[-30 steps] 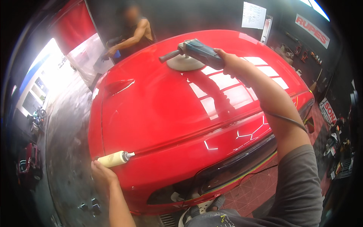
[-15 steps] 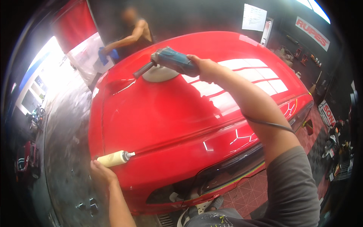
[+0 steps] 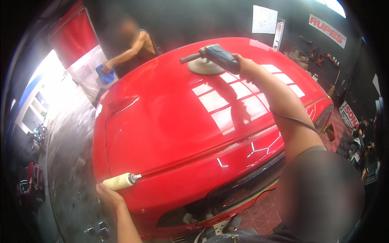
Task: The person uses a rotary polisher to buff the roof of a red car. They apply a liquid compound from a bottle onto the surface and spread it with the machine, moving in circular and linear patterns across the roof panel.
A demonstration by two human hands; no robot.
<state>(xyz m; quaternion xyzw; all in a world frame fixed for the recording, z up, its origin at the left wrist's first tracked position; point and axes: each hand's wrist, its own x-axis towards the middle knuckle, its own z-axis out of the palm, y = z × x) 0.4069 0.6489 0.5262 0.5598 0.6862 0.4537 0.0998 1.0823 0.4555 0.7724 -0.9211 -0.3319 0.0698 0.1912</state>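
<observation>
My right hand (image 3: 247,67) is wrapped around the rear body of a blue-grey car polisher (image 3: 222,56), whose side handle points left. Its round pale pad (image 3: 204,67) rests against the glossy red car roof (image 3: 150,139), toward the far side. A dark cord (image 3: 298,122) crosses my right forearm. At the near left corner of the roof, my left hand (image 3: 110,197) grips the back end of a cream squeeze bottle (image 3: 117,182). The bottle lies on its side, its nozzle pointing right; some of my fingers are hidden behind it.
Across the car a co-worker (image 3: 139,45) holds a blue cloth (image 3: 105,75). Below the roof run the dark side windows (image 3: 243,182). A shark-fin antenna (image 3: 125,103) stands up at the roof's left. Shelved items and a broom (image 3: 334,84) are along the right wall.
My right hand and the polisher have moved right and slightly farther across the roof. My left hand with the bottle is nearly where it was. The co-worker's blue cloth has shifted left and down.
</observation>
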